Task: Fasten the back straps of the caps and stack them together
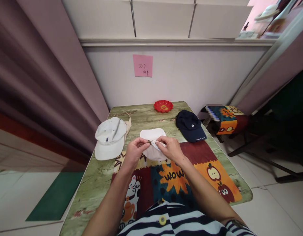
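A white cap (153,133) lies in front of me at the middle of the table, its brim pointing away. My left hand (136,148) pinches one end of the cap's back strap, where a small dark buckle or fastener shows. The other end is pinched between thumb and finger of my right hand (169,147). Between the two hands the strap is stretched across, and the fingertips hide part of it. Left of my hands sits a light grey cap (110,134) with a small dark logo. A navy cap (189,126) with white lettering rests to the right.
A red scalloped dish (163,106) stands at the table's back edge by the wall. Under my arms a colourful printed cloth (203,154) covers part of the green wood-patterned table (97,183). A stool (226,119) with similar cloth is at the right. A pink note (142,65) hangs on the wall.
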A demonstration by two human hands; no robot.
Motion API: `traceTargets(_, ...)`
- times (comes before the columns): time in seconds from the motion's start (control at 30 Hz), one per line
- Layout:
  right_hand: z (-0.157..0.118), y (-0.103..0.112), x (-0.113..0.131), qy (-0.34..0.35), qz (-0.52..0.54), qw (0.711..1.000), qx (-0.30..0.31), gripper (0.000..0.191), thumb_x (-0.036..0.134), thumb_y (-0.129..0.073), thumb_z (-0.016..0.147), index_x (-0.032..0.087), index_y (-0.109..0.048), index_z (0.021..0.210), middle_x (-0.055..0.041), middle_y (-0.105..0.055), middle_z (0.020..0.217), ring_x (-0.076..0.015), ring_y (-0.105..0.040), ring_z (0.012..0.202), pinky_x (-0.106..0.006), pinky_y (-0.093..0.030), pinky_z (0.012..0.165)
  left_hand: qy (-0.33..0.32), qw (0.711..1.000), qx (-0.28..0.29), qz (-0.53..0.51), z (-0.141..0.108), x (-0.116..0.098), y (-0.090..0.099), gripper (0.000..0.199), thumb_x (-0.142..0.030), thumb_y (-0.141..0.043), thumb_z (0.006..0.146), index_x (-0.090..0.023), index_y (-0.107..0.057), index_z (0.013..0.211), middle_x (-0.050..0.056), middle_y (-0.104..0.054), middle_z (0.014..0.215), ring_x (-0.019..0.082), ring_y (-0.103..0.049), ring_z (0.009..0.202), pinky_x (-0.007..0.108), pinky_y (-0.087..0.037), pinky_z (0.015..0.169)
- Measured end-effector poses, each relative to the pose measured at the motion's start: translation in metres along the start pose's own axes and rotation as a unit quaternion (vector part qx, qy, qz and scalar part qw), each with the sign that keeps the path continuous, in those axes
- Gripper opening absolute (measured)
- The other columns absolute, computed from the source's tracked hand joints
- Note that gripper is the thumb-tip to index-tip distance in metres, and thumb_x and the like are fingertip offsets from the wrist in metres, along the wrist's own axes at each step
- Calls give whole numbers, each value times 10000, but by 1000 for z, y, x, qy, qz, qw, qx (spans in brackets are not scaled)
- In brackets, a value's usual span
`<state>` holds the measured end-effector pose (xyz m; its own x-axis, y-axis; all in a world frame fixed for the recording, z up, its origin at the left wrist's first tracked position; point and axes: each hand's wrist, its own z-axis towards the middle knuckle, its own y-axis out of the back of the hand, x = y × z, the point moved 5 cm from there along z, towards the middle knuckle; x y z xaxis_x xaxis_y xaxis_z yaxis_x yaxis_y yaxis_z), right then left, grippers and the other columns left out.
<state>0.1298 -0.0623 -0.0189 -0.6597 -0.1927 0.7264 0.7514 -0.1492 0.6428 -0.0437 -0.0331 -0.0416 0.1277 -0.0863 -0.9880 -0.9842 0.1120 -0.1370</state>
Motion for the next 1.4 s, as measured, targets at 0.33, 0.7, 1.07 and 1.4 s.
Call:
traceTargets(0.33, -3, 7, 6, 21, 31, 999, -37, 183, 335, -609, 876, 221, -741, 822, 17, -720, 732, -110, -509, 536, -241, -331, 594, 47, 994, 51, -81, -3, -2, -10, 347, -320, -883, 591, -150, -627, 753, 13, -718, 744, 152, -695, 704, 268, -528, 761)
traceTargets(0.7, -4, 1, 6, 28, 11, 998, -47, 179, 342, -609, 884, 231, -742, 840, 0, -745, 785, -125, -549, 555, -247, -343, 610, 56, 992, 55, -96, -2, 1, -11, 369, -315, -897, 577, -142, -629, 762, 11, -719, 696, 162, -715, 684, 271, -547, 756)
traceTargets(1.07, -1, 1, 9, 37, -40, 998, 17, 170, 322, -609, 887, 243, -727, 793, -5, -726, 743, -147, -587, 634, -250, -333, 631, 43, 996, 58, -55, -3, 3, -10, 344, -342, -876, 617, -148, -661, 802, 13, -723, 722, 145, -692, 659, 270, -551, 730)
traceTargets(1.4, -4, 10, 8, -14, -31, 999, 6, 129, 332, -624, 850, 226, -697, 845, 4, -719, 748, -135, -592, 621, -237, -330, 599, 38, 997, 39, -50, 0, 6, -3, 337, -346, -870, 618, -153, -660, 798, 12, -723, 713, 150, -694, 654, 261, -543, 707)
